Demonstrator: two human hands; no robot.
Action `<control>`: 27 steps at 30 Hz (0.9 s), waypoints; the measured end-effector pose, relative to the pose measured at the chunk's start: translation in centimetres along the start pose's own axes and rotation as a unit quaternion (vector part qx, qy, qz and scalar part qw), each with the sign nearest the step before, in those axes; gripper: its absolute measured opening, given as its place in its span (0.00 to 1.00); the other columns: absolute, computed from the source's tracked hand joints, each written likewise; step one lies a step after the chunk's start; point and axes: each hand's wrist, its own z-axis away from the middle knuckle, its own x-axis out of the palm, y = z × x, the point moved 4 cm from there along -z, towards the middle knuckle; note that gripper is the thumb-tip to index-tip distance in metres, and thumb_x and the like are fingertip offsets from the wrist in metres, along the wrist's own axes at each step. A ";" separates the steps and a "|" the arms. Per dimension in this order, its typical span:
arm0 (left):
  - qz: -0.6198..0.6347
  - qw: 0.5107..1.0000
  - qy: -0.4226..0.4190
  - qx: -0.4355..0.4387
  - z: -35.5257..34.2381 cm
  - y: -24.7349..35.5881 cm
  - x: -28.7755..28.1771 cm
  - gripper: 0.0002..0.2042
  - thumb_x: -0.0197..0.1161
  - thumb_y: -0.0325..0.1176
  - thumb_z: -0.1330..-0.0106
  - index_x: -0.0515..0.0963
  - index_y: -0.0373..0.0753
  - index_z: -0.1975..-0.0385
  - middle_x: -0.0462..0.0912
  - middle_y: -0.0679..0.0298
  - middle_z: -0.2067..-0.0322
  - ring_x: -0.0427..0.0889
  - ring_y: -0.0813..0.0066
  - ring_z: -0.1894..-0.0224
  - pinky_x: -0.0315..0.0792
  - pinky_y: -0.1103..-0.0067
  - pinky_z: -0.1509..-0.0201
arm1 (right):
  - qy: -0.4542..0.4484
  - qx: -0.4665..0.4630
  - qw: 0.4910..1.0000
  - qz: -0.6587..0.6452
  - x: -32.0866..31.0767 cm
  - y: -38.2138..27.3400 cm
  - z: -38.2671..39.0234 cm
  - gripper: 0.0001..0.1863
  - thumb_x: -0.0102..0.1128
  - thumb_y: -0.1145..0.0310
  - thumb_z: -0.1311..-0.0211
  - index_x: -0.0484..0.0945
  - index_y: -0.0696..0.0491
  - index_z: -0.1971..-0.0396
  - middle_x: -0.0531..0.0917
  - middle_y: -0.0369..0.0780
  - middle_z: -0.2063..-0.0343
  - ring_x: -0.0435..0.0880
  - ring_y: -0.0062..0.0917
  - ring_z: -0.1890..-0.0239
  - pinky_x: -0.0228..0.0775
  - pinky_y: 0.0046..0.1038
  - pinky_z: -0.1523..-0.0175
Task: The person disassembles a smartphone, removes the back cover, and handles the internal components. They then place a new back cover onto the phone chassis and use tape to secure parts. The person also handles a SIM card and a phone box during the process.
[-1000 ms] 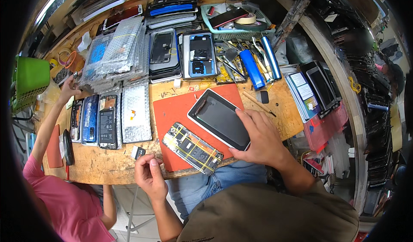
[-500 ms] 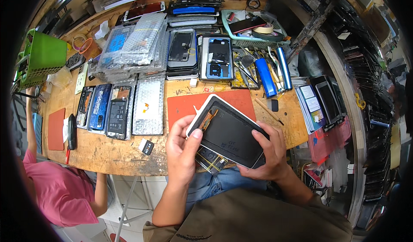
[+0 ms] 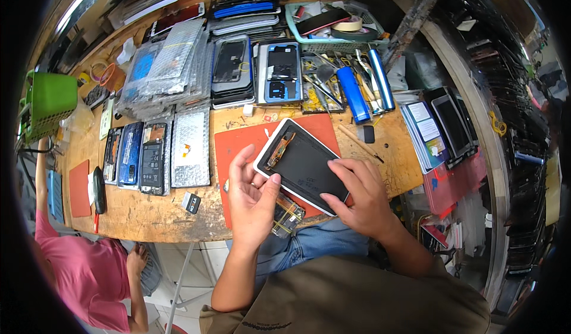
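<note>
A tablet screen panel [image 3: 309, 170] with a white rim and a black inner face tilts between my hands above the table's front edge. A copper-coloured flex cable [image 3: 282, 150] lies along its upper left end. My left hand [image 3: 251, 197] has its thumb on the panel's lower left edge; its index finger stands raised off the corner, and other fingers are partly hidden. The right edge is pinched by my right hand [image 3: 363, 194], thumb and fingers on the black face. Below the panel, a small bundle of electronic parts with yellow bands [image 3: 288, 216] is partly covered.
An orange-red mat [image 3: 238, 138] lies under the work. Opened phones [image 3: 154, 156] and bubble-wrapped stacks [image 3: 178, 66] stand left, tools and a blue cylinder [image 3: 353, 93] at the back right. A teal basket [image 3: 333, 40] sits behind. A person in pink [image 3: 89, 274] is at left.
The panel now shows more of its right side, as my right fingers have shifted onto its face. My left index finger has lifted away from the corner. The view has turned slightly.
</note>
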 end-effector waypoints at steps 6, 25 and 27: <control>0.008 1.000 -0.002 0.018 0.1 0.7 0.8 0.30 0.62 0.17 0.27 0.59 0.30 0.27 0.78 0.53 0.41 0.82 0.72 0.40 0.77 0.79 0.38 | -0.023 0.033 0.999 -0.009 -0.6 -0.7 -0.7 0.42 0.81 0.62 0.48 0.73 0.62 0.34 0.80 0.47 0.47 0.79 0.41 0.48 0.71 0.41 0.39; -0.001 1.000 0.007 0.009 -0.2 -0.5 -0.5 0.31 0.61 0.16 0.27 0.59 0.31 0.27 0.80 0.52 0.41 0.83 0.73 0.43 0.78 0.78 0.40 | 0.002 0.062 0.998 -0.022 -0.1 -0.3 -1.2 0.45 0.82 0.65 0.58 0.74 0.61 0.35 0.80 0.48 0.49 0.81 0.45 0.47 0.73 0.41 0.41; -0.013 1.000 0.014 0.002 -0.2 -0.7 -0.7 0.30 0.62 0.16 0.27 0.59 0.30 0.27 0.80 0.52 0.42 0.82 0.73 0.43 0.78 0.79 0.40 | 0.001 0.041 0.999 -0.006 -0.1 -0.3 -1.1 0.43 0.81 0.64 0.57 0.75 0.62 0.37 0.80 0.49 0.48 0.81 0.44 0.47 0.73 0.43 0.41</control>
